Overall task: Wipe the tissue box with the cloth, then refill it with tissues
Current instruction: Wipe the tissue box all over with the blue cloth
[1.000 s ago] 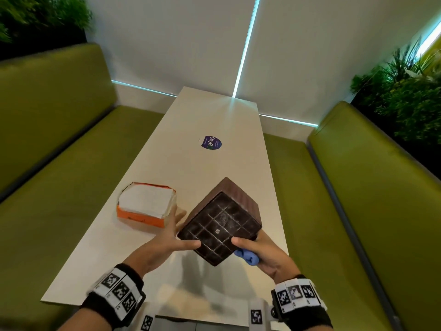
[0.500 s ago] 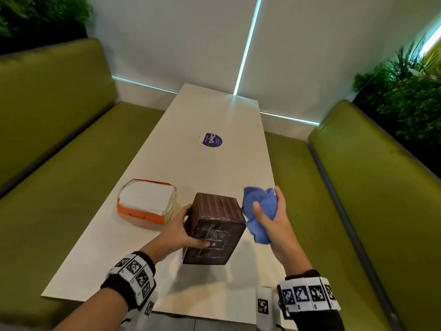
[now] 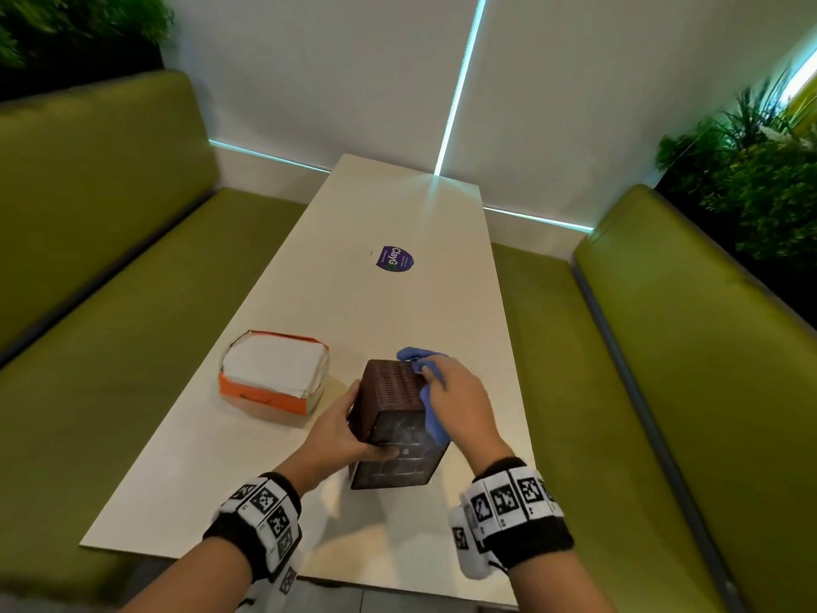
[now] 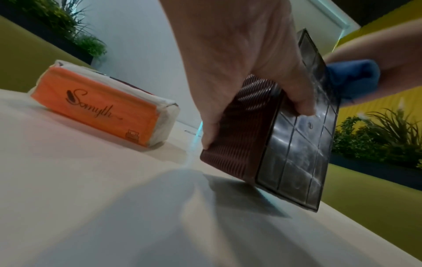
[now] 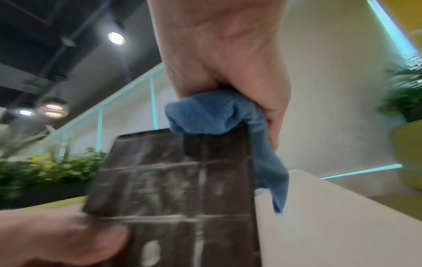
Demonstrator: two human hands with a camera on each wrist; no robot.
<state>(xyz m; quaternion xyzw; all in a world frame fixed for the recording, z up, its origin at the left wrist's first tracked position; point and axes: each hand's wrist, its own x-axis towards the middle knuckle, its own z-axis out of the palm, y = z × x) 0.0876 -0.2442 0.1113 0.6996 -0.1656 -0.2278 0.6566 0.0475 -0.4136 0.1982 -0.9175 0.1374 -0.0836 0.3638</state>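
The tissue box [image 3: 393, 418], low and centre in the head view, stands on its side on the table [image 3: 398, 311], so the wiping step seems in hand; next comes rubbing its remaining faces. The right hand [image 3: 460, 404] clutches the blue cloth [image 3: 431, 418] against its upper right edge. The left hand [image 3: 340, 431] clasps its left side, thumb on the gridded face. The tissue pack [image 3: 274, 378] waits at its left.

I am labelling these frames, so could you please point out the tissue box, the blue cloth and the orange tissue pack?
tissue box [image 3: 389, 389]: head view, on its ribbed upper face.
blue cloth [image 5: 203, 112]: right wrist view, on the bunched fold.
orange tissue pack [image 4: 95, 104]: left wrist view, on its printed orange side.
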